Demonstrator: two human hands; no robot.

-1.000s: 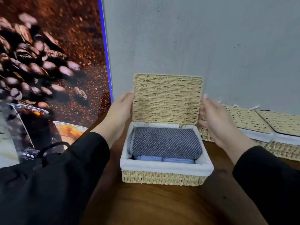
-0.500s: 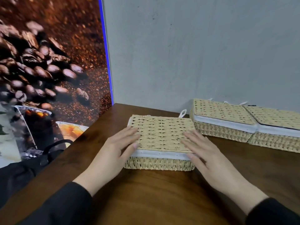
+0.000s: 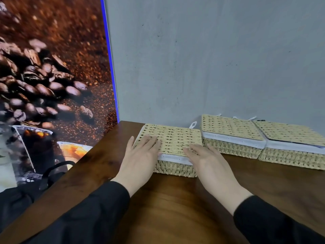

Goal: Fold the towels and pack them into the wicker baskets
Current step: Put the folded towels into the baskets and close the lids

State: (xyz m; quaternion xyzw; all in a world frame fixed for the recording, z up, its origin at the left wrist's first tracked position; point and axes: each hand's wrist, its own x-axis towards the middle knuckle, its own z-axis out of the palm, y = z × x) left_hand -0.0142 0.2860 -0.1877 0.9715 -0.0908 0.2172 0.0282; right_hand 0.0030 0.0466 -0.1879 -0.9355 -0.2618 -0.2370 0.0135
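Grey concrete wall [image 3: 211, 67] behind, dark wooden table [image 3: 175, 208] below you. Fingers first: your left hand [image 3: 140, 159] lies flat, fingers straight and slightly spread, tips pressed on the front-left part of the woven lid [image 3: 175, 138]; thumb out to the left, past the lid's edge. Nothing gripped. Your right hand [image 3: 209, 161] also flat, fingers extended onto the lid's front-right edge, palm hanging over the white liner [image 3: 172, 158] at the basket's front rim. Nothing pinched or curled round there either. Both wrists run back into black sleeves [image 3: 88, 217] that fill the lower corners.

Under both hands: the nearest wicker basket [image 3: 175, 169], lid down and closed, sitting toward the back of the table near the wall. No towel visible; whatever is inside is hidden by the lid. A white loop [image 3: 193, 124] sticks up at its back-right corner.

Just to the right, touching or nearly so, a second closed basket [image 3: 232, 148], white liner showing under its lid. Beside that, a third basket [image 3: 292, 155] running toward the frame edge, its lid slightly lifted at the front with a dark gap beneath.

Left side: large coffee-bean poster [image 3: 44, 76] with iced drinks at the bottom, blue lit strip [image 3: 110, 67] along its right edge. A black strap [image 3: 56, 168] loops up beside the table's left edge.
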